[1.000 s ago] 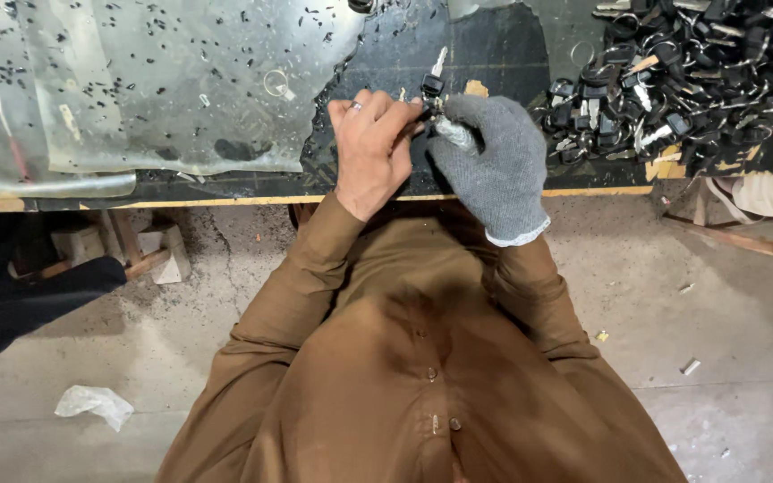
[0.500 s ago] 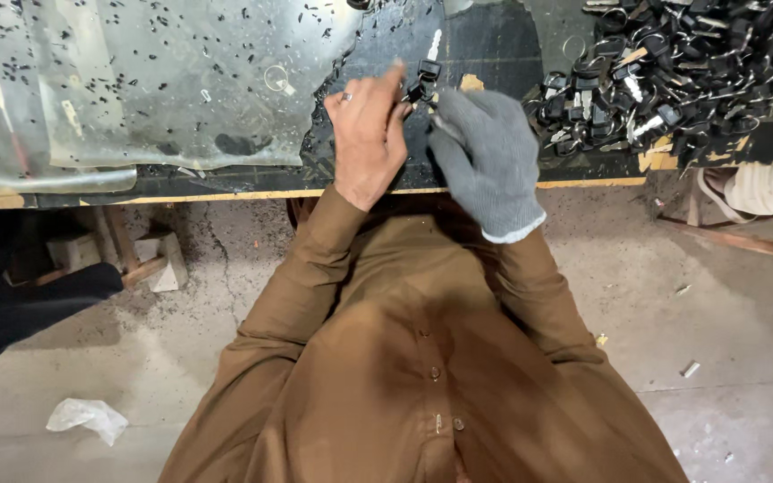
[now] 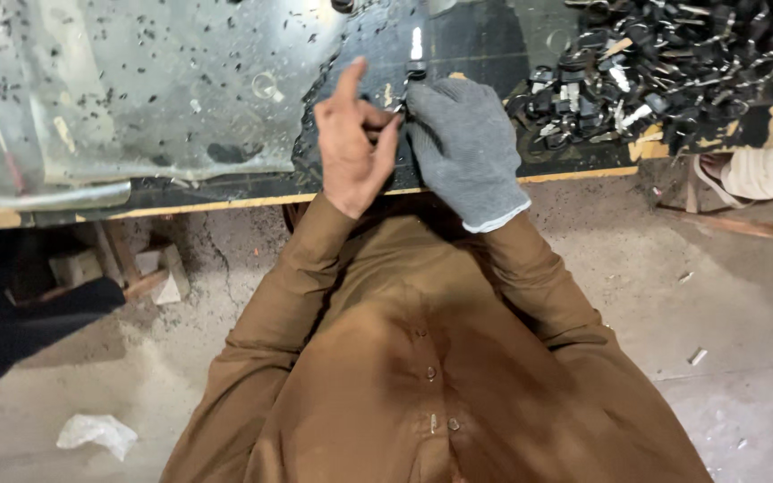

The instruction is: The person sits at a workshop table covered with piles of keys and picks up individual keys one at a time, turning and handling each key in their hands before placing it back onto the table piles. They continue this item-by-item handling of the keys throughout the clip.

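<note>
the gloved right hand (image 3: 465, 143) and bare left hand (image 3: 351, 143) pinch a small black part (image 3: 415, 68) (poking out at 12 o'clock). a pile of black parts (image 3: 664, 72) lies at 2 o'clock.

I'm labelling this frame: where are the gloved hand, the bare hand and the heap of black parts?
gloved right hand (image 3: 465, 143), head view, back of the glove.
bare left hand (image 3: 351, 143), head view, back of the hand.
heap of black parts (image 3: 664, 72), head view, middle of the pile.
</note>
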The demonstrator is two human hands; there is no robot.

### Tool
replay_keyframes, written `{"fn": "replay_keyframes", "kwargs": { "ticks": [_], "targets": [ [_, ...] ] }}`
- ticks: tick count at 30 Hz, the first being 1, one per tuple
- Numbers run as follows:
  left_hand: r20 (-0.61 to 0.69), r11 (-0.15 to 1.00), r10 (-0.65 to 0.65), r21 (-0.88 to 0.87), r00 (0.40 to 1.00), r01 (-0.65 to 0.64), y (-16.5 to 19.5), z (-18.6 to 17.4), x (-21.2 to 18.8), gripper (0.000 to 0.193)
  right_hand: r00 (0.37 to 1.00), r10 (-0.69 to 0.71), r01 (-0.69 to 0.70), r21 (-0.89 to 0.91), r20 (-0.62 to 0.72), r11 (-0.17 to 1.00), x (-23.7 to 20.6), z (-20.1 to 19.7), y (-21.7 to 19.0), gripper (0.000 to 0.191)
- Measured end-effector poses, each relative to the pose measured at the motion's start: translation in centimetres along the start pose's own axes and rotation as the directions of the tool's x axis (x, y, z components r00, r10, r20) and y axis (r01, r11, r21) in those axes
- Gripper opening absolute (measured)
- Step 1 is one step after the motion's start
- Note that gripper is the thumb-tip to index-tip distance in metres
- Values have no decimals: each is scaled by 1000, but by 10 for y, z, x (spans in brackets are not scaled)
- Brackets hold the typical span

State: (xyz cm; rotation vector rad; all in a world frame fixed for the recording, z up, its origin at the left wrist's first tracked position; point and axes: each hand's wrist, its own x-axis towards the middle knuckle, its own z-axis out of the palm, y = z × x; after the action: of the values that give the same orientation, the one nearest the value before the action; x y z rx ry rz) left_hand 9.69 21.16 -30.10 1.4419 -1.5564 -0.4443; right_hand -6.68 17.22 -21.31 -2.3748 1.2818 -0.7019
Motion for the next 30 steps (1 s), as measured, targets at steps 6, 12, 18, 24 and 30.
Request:
{"fn": "replay_keyframes", "kwargs": {
  "ticks": [6,12,18,24,30],
  "targets": [
    [33,999,-17,-43,999,18,3,-1,0,80,997,-51,58,120,-61,991,-11,-10,3,37],
    [82,988,153,14,985,-154,1,-3,-1,82,992,75,-73,-28,98,997,0,-2,-8,26],
    [168,992,-27,-115,985,47,21,-13,4,75,997,61,-29,538,-43,842,-20,-14,26,22],
    [249,979,159,-168,955,-119,45,-43,51,58,747,660,125,992,-82,-18,-63,-1,47,42],
    [200,971,204,86,958,-225,60,34,82,49,731,665,27,981,-151,193,-75,5,53,74]
  ]
}}
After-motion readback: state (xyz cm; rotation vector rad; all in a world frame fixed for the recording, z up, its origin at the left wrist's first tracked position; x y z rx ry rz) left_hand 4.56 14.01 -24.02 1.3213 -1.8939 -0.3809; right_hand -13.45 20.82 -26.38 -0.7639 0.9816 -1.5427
